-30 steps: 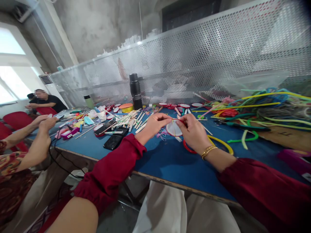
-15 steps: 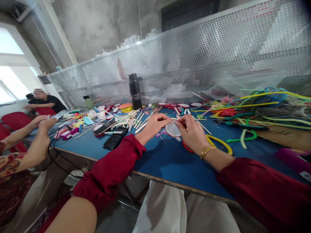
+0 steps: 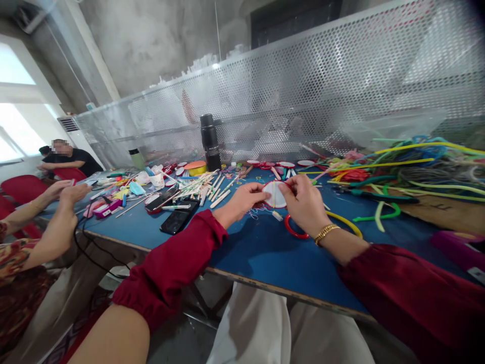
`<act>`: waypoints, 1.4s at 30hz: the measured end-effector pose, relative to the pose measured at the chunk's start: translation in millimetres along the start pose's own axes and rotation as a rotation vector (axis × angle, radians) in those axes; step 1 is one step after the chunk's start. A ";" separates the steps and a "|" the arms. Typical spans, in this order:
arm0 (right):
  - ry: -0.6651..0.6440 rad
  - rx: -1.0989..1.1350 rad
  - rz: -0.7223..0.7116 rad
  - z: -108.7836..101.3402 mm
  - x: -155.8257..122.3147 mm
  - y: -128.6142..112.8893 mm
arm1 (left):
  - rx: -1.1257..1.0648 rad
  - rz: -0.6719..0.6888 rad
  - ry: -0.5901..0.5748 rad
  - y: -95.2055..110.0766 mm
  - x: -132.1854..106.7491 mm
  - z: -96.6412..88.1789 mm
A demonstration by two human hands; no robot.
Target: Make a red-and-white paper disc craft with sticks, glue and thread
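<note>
A small round white disc with a red rim (image 3: 275, 194) is held upright above the blue table (image 3: 261, 253). My left hand (image 3: 242, 199) pinches its left edge and my right hand (image 3: 305, 205) grips its right side, fingers curled. A gold bracelet (image 3: 325, 233) sits on my right wrist. Below my right hand lie a red ring (image 3: 293, 230) and a yellow curved strip (image 3: 346, 222) on the table.
Two phones (image 3: 170, 212), a heap of pale sticks (image 3: 200, 184), a black flask (image 3: 210, 142) and more red-rimmed discs (image 3: 286, 164) lie further back. Coloured pipe cleaners (image 3: 409, 172) pile up at right. A co-worker's hands (image 3: 66, 194) work at left; a perforated metal screen (image 3: 303, 91) backs the table.
Both hands have lifted the disc off the table and tilted it upright, facing me. The co-worker's hands have barely shifted.
</note>
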State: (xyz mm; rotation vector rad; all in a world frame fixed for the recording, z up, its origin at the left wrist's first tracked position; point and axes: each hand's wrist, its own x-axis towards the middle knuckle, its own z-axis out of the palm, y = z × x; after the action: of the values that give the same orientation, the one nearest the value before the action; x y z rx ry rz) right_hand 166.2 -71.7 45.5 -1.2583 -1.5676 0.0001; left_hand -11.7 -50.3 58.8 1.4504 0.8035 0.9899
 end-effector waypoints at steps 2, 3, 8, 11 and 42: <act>0.010 0.002 0.002 0.1 0.1 0.1 | 0.001 -0.016 0.002 0.1 -1.0 0.8; 0.015 0.006 0.004 0.1 0.3 0.2 | -0.003 -0.027 -0.007 0.1 -1.5 1.2; 0.035 0.014 0.025 -0.2 1.8 1.7 | 0.034 -0.042 -0.119 0.1 -3.6 2.3; 0.050 0.010 0.030 -0.5 2.2 2.8 | 0.087 -0.031 -0.165 0.9 -5.5 2.9; -0.129 0.221 0.166 -1.2 6.0 14.6 | 0.743 0.249 0.057 -6.5 25.2 -56.4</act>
State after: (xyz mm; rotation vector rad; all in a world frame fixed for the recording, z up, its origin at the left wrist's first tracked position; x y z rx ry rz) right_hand 178.0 -61.8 41.9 -1.2278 -1.5209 0.3575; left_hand -52.3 -3.4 55.5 2.2058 1.1199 0.9622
